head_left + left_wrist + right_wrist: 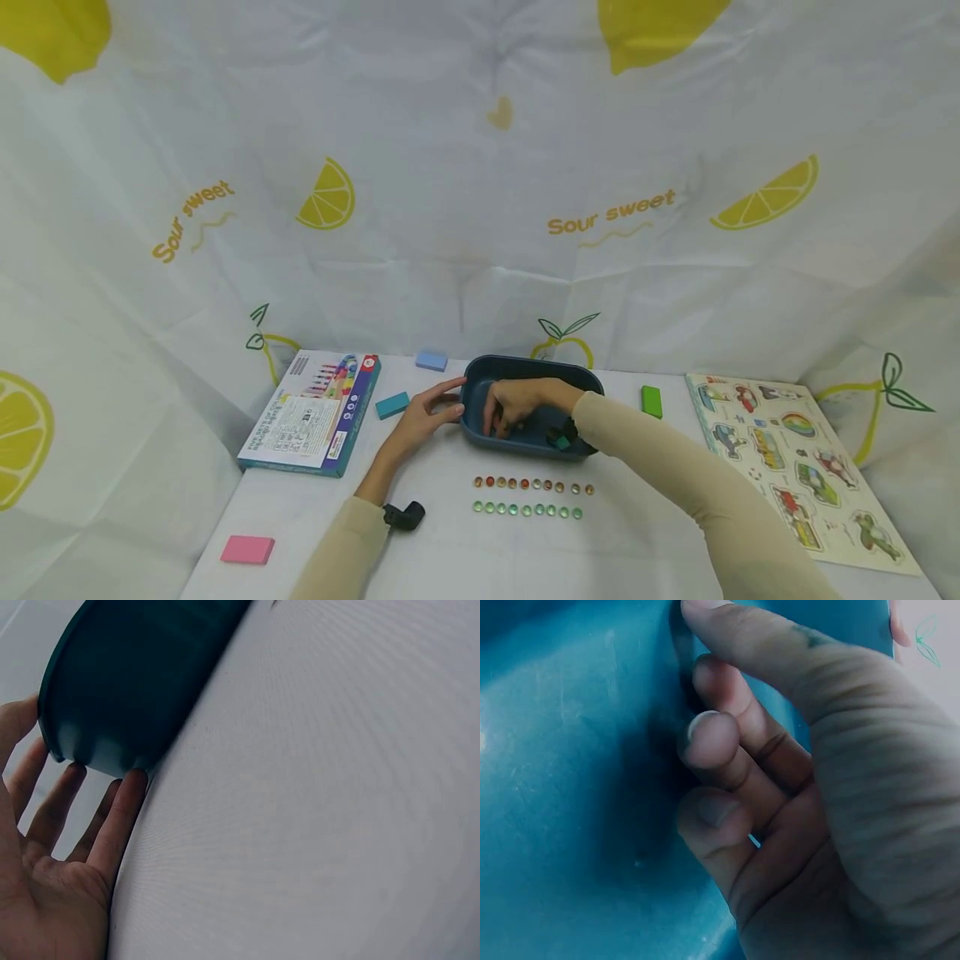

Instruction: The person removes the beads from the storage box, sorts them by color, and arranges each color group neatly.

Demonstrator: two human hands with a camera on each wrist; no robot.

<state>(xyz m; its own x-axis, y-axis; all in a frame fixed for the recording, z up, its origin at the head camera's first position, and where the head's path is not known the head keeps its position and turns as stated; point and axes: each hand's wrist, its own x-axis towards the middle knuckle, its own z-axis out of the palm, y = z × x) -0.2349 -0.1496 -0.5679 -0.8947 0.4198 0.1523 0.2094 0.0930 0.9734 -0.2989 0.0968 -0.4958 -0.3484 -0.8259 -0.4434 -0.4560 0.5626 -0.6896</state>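
A dark blue oblong plastic bin [495, 446] stands at the back middle of the table. My left hand [420, 421] is at its left end, fingers spread and fairly straight; in the left wrist view its fingertips touch the bin's end wall [142, 682]. Inside the bin is my right hand [521, 402], reaching down to the floor. Its lower fingers [712, 742] curl in the right wrist view, while the thumb tip meets the top edge of that picture. Anything between thumb and index finger is hidden. In front of the bin lie a row of amber and red glass beads [525, 483] and a row of green glass beads [527, 510].
A boxed set [300, 417] lies at left, near a teal block [392, 405] and a light blue block [431, 361]. A pink block [247, 549] is at front left. On the right are a green block [651, 402] and a picture puzzle board [802, 467]. A lemon-print cloth [465, 167] hangs behind.
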